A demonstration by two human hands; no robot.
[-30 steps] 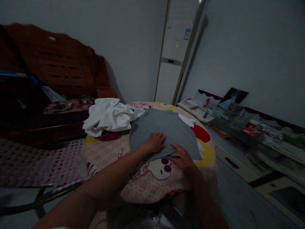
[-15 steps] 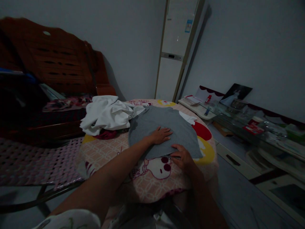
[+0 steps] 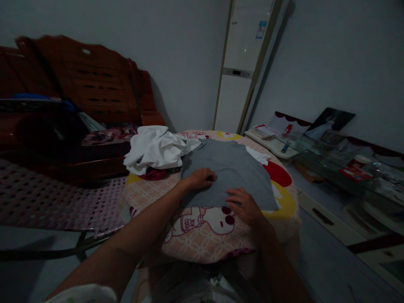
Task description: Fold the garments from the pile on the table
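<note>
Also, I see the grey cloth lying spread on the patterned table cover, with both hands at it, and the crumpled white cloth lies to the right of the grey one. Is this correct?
Not quite: the crumpled white cloth lies to the left of the grey cloth, as the head view shows. The rest is right.

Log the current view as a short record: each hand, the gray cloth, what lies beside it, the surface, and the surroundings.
left hand: fingers curled, on the gray cloth; grip unclear
right hand: fingers spread, at the cloth's near edge
gray cloth: spread out, mostly flat, slight wrinkles
beside it: crumpled white cloth, on the left
surface: pink patterned cover
behind: wooden bench, left; tall white air conditioner
lighting: dim
</note>
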